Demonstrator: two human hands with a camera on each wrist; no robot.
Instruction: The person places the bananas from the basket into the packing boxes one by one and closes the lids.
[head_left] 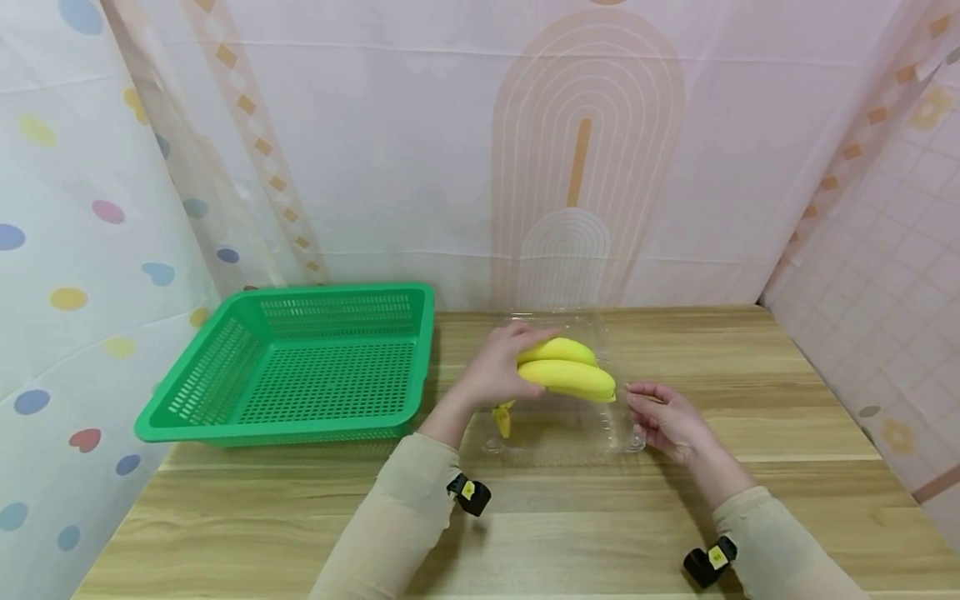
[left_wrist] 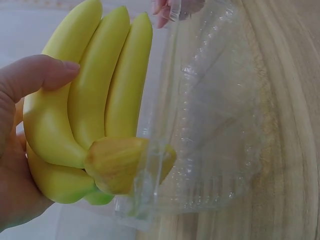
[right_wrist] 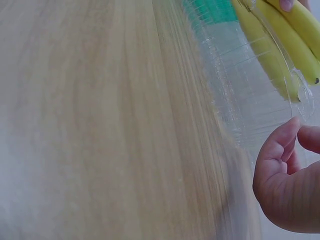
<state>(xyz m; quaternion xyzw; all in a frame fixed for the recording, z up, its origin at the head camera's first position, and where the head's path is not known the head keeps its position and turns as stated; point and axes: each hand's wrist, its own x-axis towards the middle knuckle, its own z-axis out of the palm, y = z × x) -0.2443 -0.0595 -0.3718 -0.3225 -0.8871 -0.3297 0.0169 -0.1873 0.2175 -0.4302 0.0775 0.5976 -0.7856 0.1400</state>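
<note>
In the head view my left hand point(head_left: 501, 367) grips a bunch of yellow bananas point(head_left: 567, 377) from its left side and holds it over a clear plastic clamshell container point(head_left: 577, 437). The left wrist view shows the thumb across one banana point(left_wrist: 95, 90), while the other fingers are mostly hidden behind the bunch. The brownish stem end point(left_wrist: 117, 162) overlaps the container's near rim there. My right hand point(head_left: 667, 423) pinches the container's right rim between thumb and curled fingers. The clear lid point(head_left: 600, 329) stands raised at the back.
A green plastic basket point(head_left: 273, 432) with slotted walls stands to the left on the wooden table point(head_left: 585, 533). Behind the table hangs a patterned curtain point(head_left: 420, 150), with a dotted cloth on the left side and a checked one on the right.
</note>
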